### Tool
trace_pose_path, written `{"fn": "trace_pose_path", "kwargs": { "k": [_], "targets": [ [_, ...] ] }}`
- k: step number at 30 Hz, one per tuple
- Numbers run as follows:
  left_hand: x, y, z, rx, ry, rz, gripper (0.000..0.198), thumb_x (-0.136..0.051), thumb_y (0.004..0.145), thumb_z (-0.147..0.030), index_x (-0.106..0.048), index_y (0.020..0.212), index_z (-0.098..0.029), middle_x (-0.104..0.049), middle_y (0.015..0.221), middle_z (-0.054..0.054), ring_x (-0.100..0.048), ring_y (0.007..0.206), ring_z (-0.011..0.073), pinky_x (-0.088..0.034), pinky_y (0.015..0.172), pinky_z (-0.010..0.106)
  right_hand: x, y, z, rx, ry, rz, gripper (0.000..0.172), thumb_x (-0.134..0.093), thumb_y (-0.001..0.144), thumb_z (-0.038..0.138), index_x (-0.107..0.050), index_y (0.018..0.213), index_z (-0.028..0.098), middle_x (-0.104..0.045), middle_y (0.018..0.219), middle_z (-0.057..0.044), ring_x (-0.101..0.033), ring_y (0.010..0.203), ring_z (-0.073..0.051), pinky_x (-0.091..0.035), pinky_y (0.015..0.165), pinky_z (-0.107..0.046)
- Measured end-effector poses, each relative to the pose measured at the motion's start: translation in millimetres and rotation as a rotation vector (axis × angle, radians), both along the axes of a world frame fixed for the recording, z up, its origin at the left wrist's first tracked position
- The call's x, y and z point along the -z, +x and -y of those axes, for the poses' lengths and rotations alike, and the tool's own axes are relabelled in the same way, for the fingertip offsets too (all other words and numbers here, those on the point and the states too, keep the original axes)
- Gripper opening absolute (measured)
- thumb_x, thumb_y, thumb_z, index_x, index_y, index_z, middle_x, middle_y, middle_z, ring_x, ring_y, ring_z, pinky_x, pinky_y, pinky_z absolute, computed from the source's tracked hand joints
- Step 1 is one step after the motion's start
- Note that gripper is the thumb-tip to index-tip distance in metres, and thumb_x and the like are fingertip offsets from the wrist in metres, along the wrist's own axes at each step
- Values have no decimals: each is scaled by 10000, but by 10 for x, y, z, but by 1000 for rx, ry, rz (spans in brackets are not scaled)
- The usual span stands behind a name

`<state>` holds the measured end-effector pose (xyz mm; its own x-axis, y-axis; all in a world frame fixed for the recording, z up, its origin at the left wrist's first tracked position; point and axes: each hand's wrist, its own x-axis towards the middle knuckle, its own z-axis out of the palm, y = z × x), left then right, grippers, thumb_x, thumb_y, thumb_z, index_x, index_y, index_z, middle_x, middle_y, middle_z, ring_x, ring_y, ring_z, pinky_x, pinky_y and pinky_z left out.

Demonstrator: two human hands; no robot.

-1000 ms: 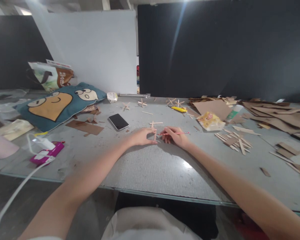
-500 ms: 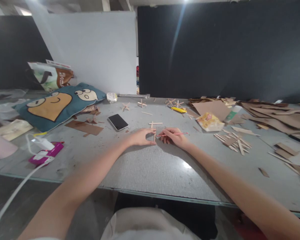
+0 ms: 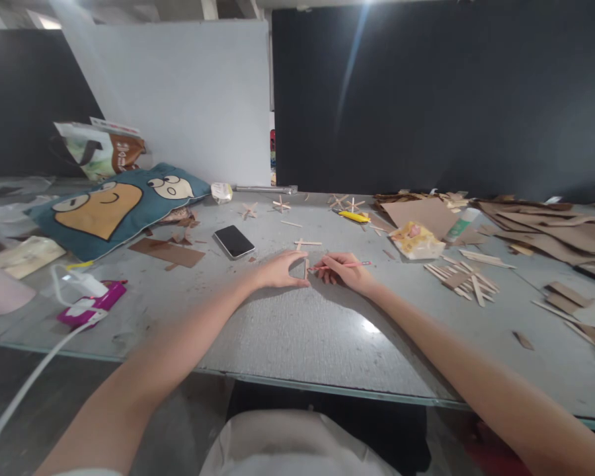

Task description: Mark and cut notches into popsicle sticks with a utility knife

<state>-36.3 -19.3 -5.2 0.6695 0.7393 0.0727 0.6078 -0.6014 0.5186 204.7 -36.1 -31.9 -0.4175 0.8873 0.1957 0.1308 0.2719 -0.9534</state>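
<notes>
My left hand [image 3: 280,270] rests on the grey table [image 3: 297,330], its fingers pinched on a small wooden stick cross [image 3: 306,254] and pressing it flat. My right hand [image 3: 344,271] lies just to the right of the cross and grips a thin red pencil [image 3: 350,264]. The pencil's tip points left and touches the upright stick of the cross between the two hands.
A black phone [image 3: 234,241] lies left of the hands, past it a blue cushion [image 3: 114,208] and a white charger on a pink pack [image 3: 86,297]. To the right lie loose sticks [image 3: 469,281], a yellow packet [image 3: 416,241], a glue bottle [image 3: 463,223] and cardboard pieces [image 3: 545,228].
The right hand has slid slightly left, bringing the pencil tip onto the stick cross. The left hand has stayed where it was.
</notes>
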Motion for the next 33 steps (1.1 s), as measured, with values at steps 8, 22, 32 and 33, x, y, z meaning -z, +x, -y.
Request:
{"fn": "trace_pose_path", "kwargs": {
  "k": [8, 22, 32, 33],
  "targets": [
    [-1, 2, -8, 37, 10, -7, 716, -720, 805, -611, -612, 1413, -250, -466, 1617, 99, -367, 1524, 341, -291, 1252, 493, 13, -10, -19, 7, -15, -17, 464, -630, 885, 616, -747, 833, 170, -714, 706, -46, -602, 527, -118, -427, 454, -220],
    [37, -12, -53, 49, 38, -19, 723, -733, 809, -610, -602, 1435, -272, -468, 1618, 90, -381, 1517, 319, -284, 1251, 487, -24, -9, -14, 1, -21, -1, 439, -618, 899, 577, -754, 816, 169, -718, 702, -41, -608, 531, -112, -441, 470, -215],
    [35, -6, -59, 55, 37, -31, 750, -718, 814, -616, -594, 1442, -225, -458, 1620, 119, -393, 1508, 324, -293, 1247, 464, -69, -8, 8, 7, -53, 9, 398, -623, 899, 533, -760, 821, 168, -716, 706, -37, -591, 522, -106, -439, 485, -223],
    [36, -7, -61, 57, 37, -31, 760, -718, 813, -619, -591, 1445, -216, -457, 1620, 126, -390, 1509, 326, -290, 1248, 462, -69, -8, 7, 5, -56, 11, 401, -623, 898, 535, -760, 819, 167, -715, 706, -38, -594, 525, -108, -438, 485, -226]
  ]
}}
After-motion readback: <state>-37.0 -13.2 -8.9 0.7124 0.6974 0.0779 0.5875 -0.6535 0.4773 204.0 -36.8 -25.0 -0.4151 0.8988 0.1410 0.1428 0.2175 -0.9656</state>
